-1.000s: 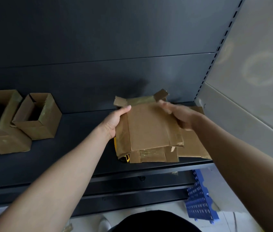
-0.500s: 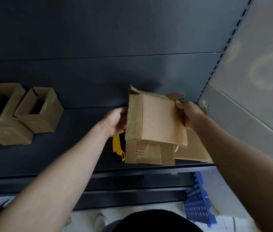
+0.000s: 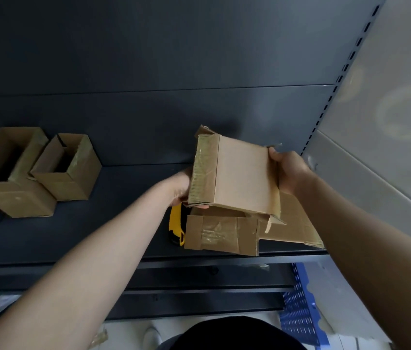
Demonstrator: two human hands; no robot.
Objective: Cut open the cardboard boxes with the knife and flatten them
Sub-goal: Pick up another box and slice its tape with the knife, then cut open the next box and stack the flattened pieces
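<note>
A person holds a flattened box (image 3: 242, 175), tilted, above a dark shelf (image 3: 98, 236). The left hand (image 3: 180, 185) grasps its taped left edge, and the right hand (image 3: 288, 170) grips its upper right corner. Flat cardboard pieces (image 3: 222, 234) lie on the shelf beneath it. A yellow knife (image 3: 175, 224) lies just beside them, partly hidden. Farther left on the shelf stand a small open box (image 3: 68, 170) and a larger open box (image 3: 10, 173). A blue crate (image 3: 300, 314) sits on the floor below.

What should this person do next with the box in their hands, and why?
Probably lower the held box onto the flattened cardboard beneath: left hand and right hand grip its edges, it looks already collapsed, and the knife lies unused on the shelf.
</note>
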